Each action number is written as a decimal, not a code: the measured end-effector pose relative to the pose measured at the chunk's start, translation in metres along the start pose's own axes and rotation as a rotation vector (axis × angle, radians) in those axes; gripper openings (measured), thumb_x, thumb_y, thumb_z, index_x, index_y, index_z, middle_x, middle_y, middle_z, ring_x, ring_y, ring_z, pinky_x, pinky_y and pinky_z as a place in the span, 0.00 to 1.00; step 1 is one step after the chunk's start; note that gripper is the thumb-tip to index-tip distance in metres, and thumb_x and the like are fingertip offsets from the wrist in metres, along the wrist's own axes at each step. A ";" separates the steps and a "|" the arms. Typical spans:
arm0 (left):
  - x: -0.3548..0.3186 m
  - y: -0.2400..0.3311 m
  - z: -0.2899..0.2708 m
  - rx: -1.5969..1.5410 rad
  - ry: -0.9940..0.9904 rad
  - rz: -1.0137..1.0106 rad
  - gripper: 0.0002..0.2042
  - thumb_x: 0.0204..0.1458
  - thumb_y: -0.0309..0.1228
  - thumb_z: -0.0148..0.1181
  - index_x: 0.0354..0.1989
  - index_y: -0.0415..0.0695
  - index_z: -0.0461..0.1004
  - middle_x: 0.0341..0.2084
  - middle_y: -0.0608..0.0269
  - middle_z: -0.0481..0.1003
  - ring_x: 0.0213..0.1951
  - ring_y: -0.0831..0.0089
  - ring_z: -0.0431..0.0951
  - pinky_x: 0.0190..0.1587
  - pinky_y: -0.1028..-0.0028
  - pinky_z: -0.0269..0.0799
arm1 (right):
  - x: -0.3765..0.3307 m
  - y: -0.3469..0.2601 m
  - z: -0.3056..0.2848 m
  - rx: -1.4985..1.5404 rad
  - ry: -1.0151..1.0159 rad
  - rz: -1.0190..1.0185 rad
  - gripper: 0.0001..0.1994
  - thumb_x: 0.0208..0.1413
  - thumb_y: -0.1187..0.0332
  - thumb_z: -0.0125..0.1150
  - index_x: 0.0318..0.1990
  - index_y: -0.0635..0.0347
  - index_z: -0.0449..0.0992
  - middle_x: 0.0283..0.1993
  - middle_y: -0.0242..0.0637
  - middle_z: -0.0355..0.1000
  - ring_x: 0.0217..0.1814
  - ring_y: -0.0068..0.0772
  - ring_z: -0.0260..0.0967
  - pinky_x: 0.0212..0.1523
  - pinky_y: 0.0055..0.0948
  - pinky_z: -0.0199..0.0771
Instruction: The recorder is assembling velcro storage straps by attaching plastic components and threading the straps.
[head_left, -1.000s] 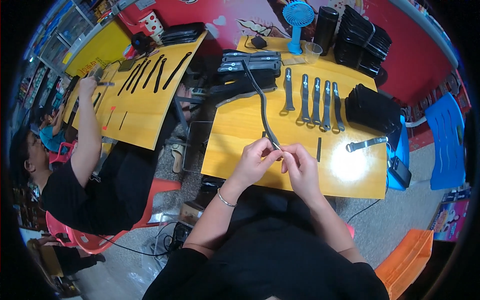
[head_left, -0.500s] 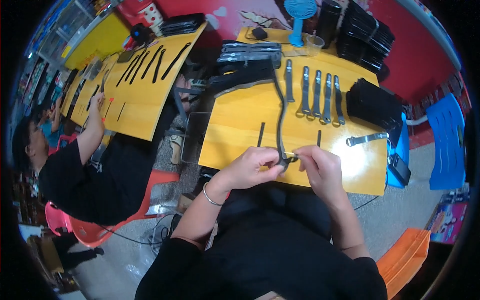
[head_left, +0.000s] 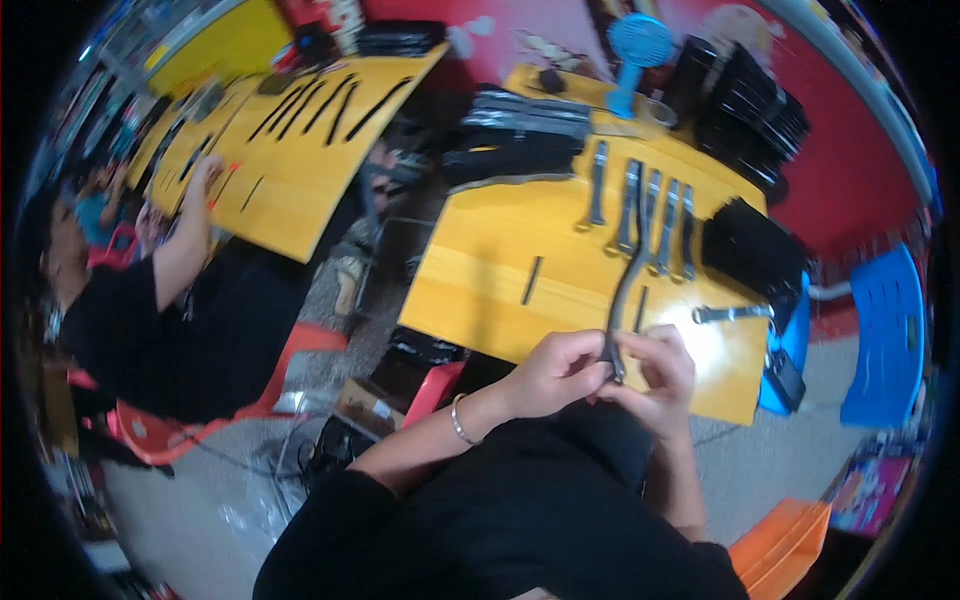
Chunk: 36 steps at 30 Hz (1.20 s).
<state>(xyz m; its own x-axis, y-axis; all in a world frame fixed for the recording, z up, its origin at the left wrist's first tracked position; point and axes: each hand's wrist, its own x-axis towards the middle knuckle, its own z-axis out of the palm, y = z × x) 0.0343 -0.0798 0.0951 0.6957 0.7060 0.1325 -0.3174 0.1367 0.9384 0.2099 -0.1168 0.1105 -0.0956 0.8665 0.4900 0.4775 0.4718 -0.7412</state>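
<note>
My left hand (head_left: 570, 372) pinches the lower end of a long dark grey strap (head_left: 628, 285) near the table's front edge. Touching that same end from the other side, my right hand (head_left: 655, 375) has its thumb and fingers closed around it. The strap's free length rises away from me over the table, and its far part overlaps a row of similar straps (head_left: 662, 228). Fingers and blur hide the exact shape of the held end.
On the wooden table (head_left: 470, 290) are two short dark marks and one strap (head_left: 732, 313) lying apart at right. Folded straps (head_left: 525, 120), a blue fan (head_left: 637, 60) and black stacks (head_left: 750, 245) stand farther back. A co-worker (head_left: 150, 320) sits at another table, left. A blue chair (head_left: 885, 340) is at right.
The view has shifted. Both hands and the strap's held end have moved right and nearer to me. A thin yellow piece at my right fingertips no longer shows.
</note>
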 end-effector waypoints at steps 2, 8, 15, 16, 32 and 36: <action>-0.002 0.003 0.003 0.016 0.087 -0.016 0.08 0.55 0.25 0.43 0.36 0.37 0.68 0.26 0.65 0.72 0.26 0.81 0.72 0.28 0.82 0.70 | 0.004 -0.006 0.007 0.091 -0.003 0.014 0.12 0.41 0.70 0.67 0.37 0.60 0.77 0.31 0.36 0.68 0.32 0.29 0.66 0.31 0.26 0.66; -0.005 -0.001 -0.006 0.157 -0.031 -0.028 0.04 0.48 0.21 0.49 0.26 0.37 0.71 0.21 0.64 0.73 0.26 0.80 0.74 0.30 0.80 0.70 | -0.001 -0.014 0.001 0.403 0.001 0.105 0.11 0.43 0.83 0.57 0.35 0.62 0.78 0.35 0.39 0.73 0.36 0.30 0.72 0.35 0.24 0.72; 0.011 0.009 0.016 -0.064 0.079 -0.144 0.25 0.50 0.16 0.44 0.59 0.37 0.52 0.38 0.64 0.64 0.37 0.79 0.67 0.43 0.78 0.65 | -0.004 -0.010 -0.001 0.114 0.010 -0.039 0.12 0.41 0.81 0.61 0.36 0.59 0.78 0.34 0.36 0.74 0.34 0.32 0.73 0.34 0.25 0.74; 0.011 0.013 0.022 -0.157 0.064 -0.174 0.25 0.53 0.17 0.41 0.61 0.38 0.48 0.35 0.65 0.63 0.33 0.80 0.64 0.37 0.81 0.64 | -0.004 -0.012 -0.002 0.118 0.009 -0.040 0.12 0.41 0.81 0.61 0.36 0.59 0.78 0.34 0.36 0.74 0.34 0.32 0.73 0.34 0.25 0.74; 0.012 0.001 0.006 0.236 -0.510 -0.443 0.14 0.61 0.34 0.38 0.48 0.38 0.65 0.15 0.73 0.55 0.19 0.83 0.55 0.25 0.82 0.54 | -0.052 0.013 -0.104 0.504 0.505 0.616 0.05 0.52 0.76 0.53 0.34 0.61 0.75 0.30 0.27 0.71 0.29 0.13 0.64 0.31 0.15 0.63; 0.012 0.001 -0.003 0.278 -0.720 -0.491 0.14 0.61 0.36 0.37 0.44 0.39 0.66 0.13 0.74 0.57 0.17 0.81 0.57 0.24 0.81 0.55 | -0.099 0.028 -0.182 0.250 0.820 0.555 0.05 0.56 0.71 0.53 0.38 0.57 0.74 0.25 0.21 0.65 0.17 0.06 0.47 0.15 0.10 0.44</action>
<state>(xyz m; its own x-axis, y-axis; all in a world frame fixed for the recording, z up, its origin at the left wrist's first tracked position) 0.0399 -0.0689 0.0968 0.9751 -0.0043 -0.2217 0.2215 0.0691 0.9727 0.3919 -0.2194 0.1246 0.7558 0.6392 0.1423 0.0677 0.1399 -0.9878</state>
